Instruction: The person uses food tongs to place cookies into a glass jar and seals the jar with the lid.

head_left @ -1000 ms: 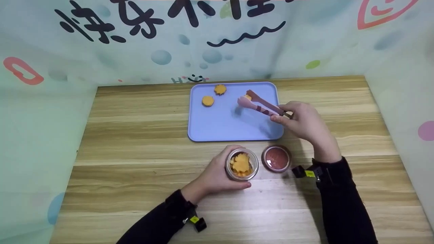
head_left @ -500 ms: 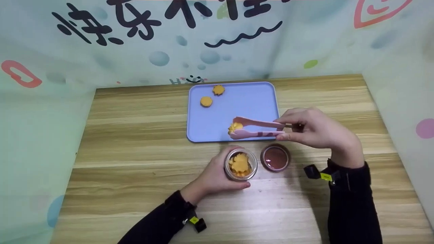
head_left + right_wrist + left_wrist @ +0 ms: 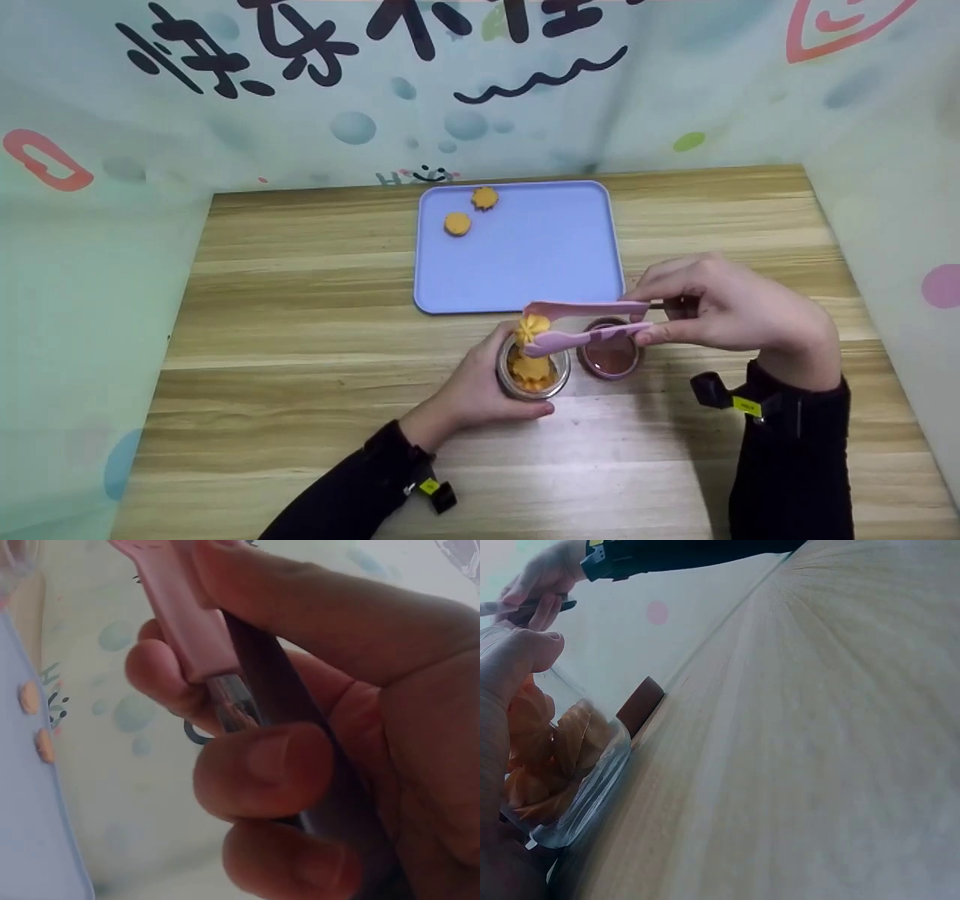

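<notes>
A pale wooden table (image 3: 300,300) stands enclosed by light teal walls (image 3: 112,225) printed with bubbles and black characters.

— What colours are in front of you?

— My tongs (image 3: 585,324) are pink, pinching an orange flower-shaped biscuit (image 3: 532,328). The jar (image 3: 533,367) below them is clear glass, filled with more orange. Just beside the jar, the lid (image 3: 610,352) is reddish-brown.

— And behind the jar?

— A lavender-blue tray (image 3: 525,270) with two orange biscuits (image 3: 457,223). The table (image 3: 300,300) is light striped wood; my sleeves (image 3: 791,465) are black; the backdrop (image 3: 225,112) is pale green with black lettering.
</notes>
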### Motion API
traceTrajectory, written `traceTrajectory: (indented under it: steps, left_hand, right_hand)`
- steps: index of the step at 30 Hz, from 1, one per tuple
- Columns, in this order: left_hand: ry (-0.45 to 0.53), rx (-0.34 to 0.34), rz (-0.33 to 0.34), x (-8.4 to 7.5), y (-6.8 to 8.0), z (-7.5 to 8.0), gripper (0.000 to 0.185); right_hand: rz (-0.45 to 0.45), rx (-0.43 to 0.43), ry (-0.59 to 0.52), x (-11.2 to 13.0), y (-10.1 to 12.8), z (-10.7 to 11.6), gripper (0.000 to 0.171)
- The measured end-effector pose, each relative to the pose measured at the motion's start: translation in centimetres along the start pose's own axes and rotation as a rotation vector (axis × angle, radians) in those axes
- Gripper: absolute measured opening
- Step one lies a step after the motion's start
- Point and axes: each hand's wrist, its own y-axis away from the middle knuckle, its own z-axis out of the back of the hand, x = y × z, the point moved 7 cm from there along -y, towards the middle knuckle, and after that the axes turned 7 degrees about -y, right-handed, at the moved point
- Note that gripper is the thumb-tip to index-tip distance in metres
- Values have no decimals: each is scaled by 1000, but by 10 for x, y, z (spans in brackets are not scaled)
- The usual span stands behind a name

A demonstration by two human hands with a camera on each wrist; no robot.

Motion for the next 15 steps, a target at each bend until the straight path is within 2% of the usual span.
traceTrajectory:
  steps: [9,15]
  left_hand:
    - [7,-3,-43,0,-2,-1,92]
    - [21,9,-36,1,-1,-2,91]
  right_hand:
    - [-162,41,160,-19,11,-7,28]
    - [-160,47,179,-17,10,-10,27]
